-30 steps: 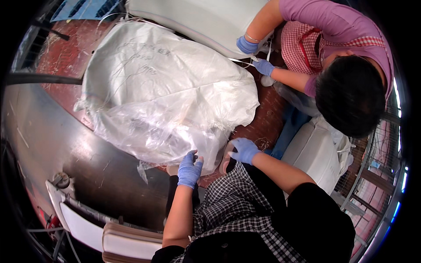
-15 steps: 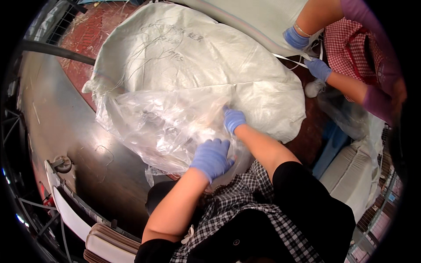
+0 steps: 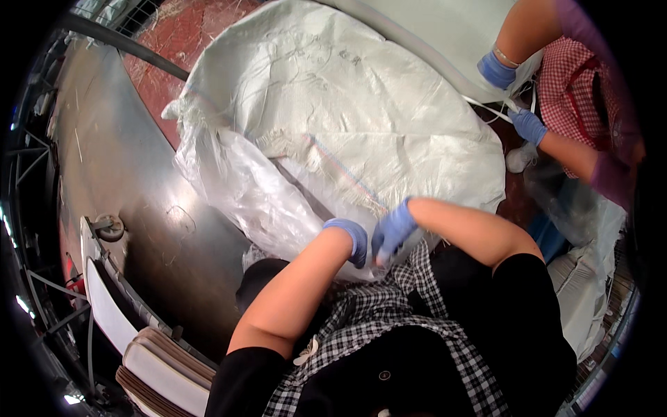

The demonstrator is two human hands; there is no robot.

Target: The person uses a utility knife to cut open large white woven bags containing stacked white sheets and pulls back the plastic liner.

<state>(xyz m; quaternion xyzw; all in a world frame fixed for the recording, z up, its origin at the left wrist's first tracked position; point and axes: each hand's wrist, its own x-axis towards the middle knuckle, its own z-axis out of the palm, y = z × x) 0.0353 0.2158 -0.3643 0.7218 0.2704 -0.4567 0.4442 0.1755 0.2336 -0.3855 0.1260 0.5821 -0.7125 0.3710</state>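
A big white woven sack (image 3: 417,104) lies bulging in front of me, with handwritten marks and loose threads on its top. From its open near side a clear plastic liner (image 3: 253,187) comes out, drawn toward my lap. My left hand (image 3: 352,240), in a blue glove, bends down closed over the liner's near edge; its fingertips are mostly hidden. Close beside it, my right hand (image 3: 393,231), also gloved in blue, pinches the same gathered plastic, slightly blurred. The sack's frayed, striped hem lies beyond my right hand.
At the right, a co-worker's gloved hands (image 3: 528,126) hold white strapping beside another white sack (image 3: 445,35). A metal sheet (image 3: 104,146) covers the left floor. Nearby are a caster wheel (image 3: 109,227), stacked boards (image 3: 174,372) and a dark bar (image 3: 125,43).
Both hands have come together near my lap, pulling the plastic liner toward me. The woven hem and its striped edge now show. The view has shifted slightly.
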